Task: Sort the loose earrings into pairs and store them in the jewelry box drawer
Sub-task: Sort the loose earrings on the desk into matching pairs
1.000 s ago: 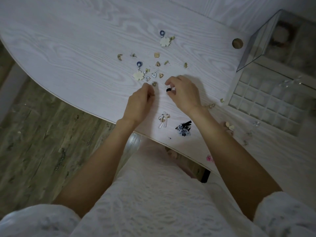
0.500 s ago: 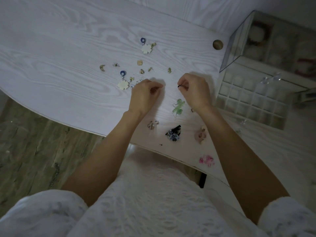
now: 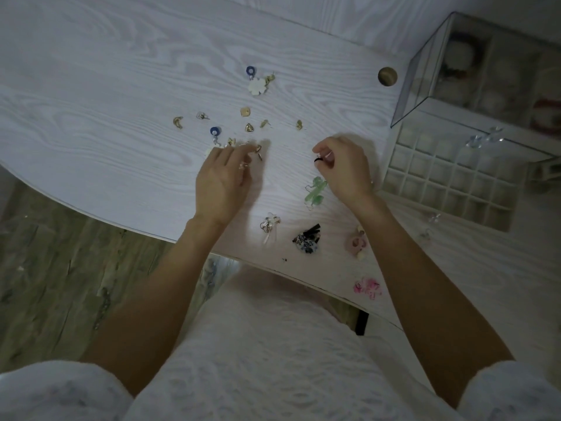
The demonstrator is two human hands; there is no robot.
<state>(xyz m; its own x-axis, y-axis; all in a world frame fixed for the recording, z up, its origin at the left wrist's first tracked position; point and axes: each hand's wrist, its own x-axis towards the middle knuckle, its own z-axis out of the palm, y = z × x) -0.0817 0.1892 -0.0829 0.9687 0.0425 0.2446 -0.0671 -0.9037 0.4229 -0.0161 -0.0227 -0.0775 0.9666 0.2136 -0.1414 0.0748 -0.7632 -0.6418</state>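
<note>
Both hands over the loose earrings, drawer open at right.
Right hand (image 3: 344, 168) grip: fingers curled, pinching a small black ring earring (image 3: 317, 160). Left hand (image 3: 223, 177) grip: fingers extended, tips touching small gold earrings (image 3: 258, 150) on the white wood-grain table (image 3: 91, 101). White gridded jewelry box drawer (image 3: 449, 180) just beside the right hand.
</note>
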